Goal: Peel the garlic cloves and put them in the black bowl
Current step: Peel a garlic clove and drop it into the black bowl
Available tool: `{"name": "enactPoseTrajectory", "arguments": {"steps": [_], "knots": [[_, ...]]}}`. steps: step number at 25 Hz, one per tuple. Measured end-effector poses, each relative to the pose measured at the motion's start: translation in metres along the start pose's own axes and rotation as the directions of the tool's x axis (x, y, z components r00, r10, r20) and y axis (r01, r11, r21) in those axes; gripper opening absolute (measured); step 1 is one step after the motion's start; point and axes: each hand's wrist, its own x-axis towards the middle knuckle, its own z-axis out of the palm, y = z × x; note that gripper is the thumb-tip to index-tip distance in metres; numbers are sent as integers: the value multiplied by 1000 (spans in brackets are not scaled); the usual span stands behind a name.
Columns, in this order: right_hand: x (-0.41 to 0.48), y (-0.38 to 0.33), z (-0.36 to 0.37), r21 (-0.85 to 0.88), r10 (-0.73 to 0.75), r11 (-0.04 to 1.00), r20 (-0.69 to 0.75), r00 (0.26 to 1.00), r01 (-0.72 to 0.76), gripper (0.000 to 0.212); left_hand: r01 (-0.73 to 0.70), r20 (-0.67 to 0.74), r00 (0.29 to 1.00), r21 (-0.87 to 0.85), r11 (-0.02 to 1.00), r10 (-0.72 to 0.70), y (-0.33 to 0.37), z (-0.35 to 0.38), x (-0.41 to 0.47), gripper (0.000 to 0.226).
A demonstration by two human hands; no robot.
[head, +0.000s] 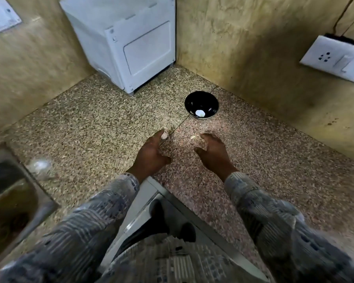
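We see dim warm light, brightest on the surface by the black bowl; edges bend, sleeves and sink blur.

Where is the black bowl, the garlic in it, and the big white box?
black bowl (196, 100): head view, bare inner wall.
garlic (200, 113): head view, its white middle.
white box (146, 49): head view, front panel.

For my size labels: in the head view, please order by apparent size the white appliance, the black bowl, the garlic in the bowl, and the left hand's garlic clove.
1. white appliance
2. black bowl
3. garlic in the bowl and left hand's garlic clove: look alike, unranked.
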Motion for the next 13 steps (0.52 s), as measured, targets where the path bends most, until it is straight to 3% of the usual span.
{"name": "enactPoseTrajectory", "arguments": {"steps": [7,9,13], "knots": [[101,22,49,-124,189,976,88,978,-177,39,272,96,960,-70,960,-265,-58,-5,90,100],[119,25,64,-172,223,964,107,969,-203,27,339,113,938,-84,937,-329,-64,-2,114,86],[126,28,77,-168,315,938,46,948,-303,15,290,111,950,29,957,-291,-69,7,151,62]]}}
